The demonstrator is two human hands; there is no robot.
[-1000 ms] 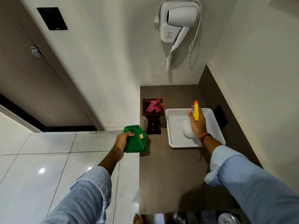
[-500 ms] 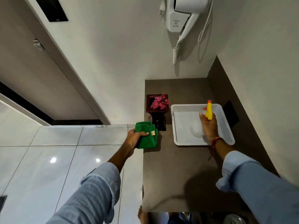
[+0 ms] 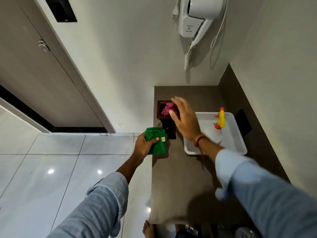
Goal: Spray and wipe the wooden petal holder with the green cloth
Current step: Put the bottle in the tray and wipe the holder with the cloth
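Note:
The dark wooden petal holder stands at the counter's left edge, with pink petals in its top. My right hand hovers over its right side, blurred, fingers spread and empty. My left hand grips the folded green cloth just left of the holder's base. The spray bottle, yellow with an orange trigger, stands in the white tray to the right.
The brown counter runs along the right wall. A small black object leans beside the tray. A white hair dryer with a coiled cord hangs on the wall above. Tiled floor and a door lie to the left.
My right hand has let go of the spray bottle, which now stands in the tray, and moved left over the petal holder. My left hand keeps hold of the cloth.

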